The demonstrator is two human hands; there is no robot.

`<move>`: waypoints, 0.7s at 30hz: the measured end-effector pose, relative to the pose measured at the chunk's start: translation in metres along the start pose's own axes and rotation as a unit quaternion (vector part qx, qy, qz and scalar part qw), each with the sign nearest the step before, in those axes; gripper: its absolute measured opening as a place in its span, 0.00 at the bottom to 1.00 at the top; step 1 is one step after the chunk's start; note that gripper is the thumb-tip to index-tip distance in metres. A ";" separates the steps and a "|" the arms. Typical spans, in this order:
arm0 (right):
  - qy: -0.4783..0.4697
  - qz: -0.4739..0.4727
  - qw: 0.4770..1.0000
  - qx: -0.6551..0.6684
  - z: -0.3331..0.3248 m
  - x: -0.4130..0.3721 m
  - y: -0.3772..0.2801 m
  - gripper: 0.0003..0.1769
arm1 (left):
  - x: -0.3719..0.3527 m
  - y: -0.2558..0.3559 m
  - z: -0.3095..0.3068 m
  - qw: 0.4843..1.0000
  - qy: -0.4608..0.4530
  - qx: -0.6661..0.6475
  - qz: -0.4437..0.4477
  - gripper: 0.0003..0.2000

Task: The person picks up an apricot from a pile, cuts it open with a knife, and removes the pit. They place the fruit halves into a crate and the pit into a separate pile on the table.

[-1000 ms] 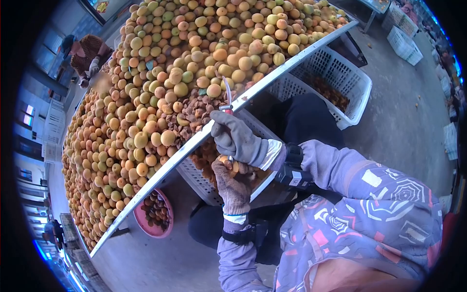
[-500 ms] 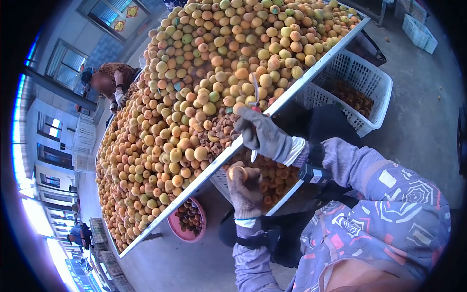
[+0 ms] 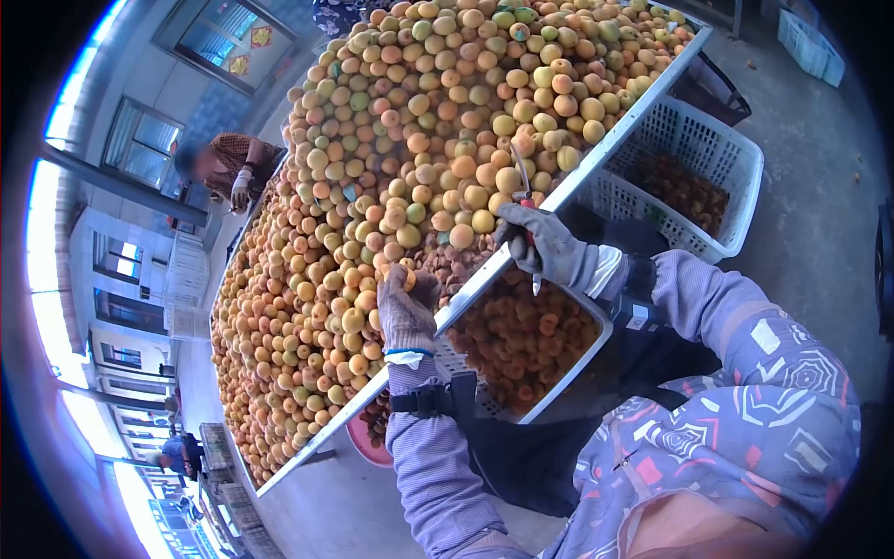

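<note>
My left hand (image 3: 408, 306), in a worn knitted glove, is at the near edge of the apricot heap (image 3: 354, 186). Its fingers are closed round an apricot (image 3: 409, 279), which they partly cover. In my gloved right hand (image 3: 551, 244), over the table's white rim (image 3: 484, 272), is a red-handled knife (image 3: 527, 199). Its thin curved blade points up toward the heap. Brown apricot pits (image 3: 458, 263) lie in a small pile between my hands. Below the rim, near my knees, a crate holds many opened apricot halves (image 3: 526, 340).
A white plastic crate (image 3: 742, 200) with dark brown contents stands at the right. A pink basin (image 3: 365, 444) is partly hidden under the table. Another person (image 3: 237, 172) works at the far side. A pale crate (image 3: 810, 48) sits on the floor at upper right.
My left hand has moved from above the crate of halves up and left to the heap. My right hand, with the knife, has shifted slightly right. The camera view has shifted too.
</note>
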State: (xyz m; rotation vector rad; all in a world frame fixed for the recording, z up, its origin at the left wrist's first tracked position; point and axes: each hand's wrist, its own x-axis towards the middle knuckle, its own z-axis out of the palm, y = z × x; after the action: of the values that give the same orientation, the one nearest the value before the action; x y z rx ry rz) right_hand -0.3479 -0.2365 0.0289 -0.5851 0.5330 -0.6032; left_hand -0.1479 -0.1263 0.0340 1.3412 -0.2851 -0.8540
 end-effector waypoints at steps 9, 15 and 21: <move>0.019 -0.004 0.999 0.043 -0.017 0.015 -0.011 0.19 | 0.017 0.019 0.017 0.988 0.113 0.094 -0.053 0.20; 0.007 0.016 0.997 0.071 -0.018 0.010 -0.016 0.19 | 0.004 0.024 0.029 0.998 0.037 0.049 -0.008 0.13; -0.037 0.061 0.997 0.010 -0.035 0.021 -0.003 0.20 | 0.020 0.020 0.026 0.988 0.060 0.140 0.013 0.14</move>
State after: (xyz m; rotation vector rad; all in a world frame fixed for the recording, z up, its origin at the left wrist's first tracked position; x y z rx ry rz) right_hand -0.3555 -0.2646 -0.0002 -0.5498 0.4880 -0.4698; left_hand -0.1433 -0.1591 0.0537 1.6406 -0.3368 -0.7254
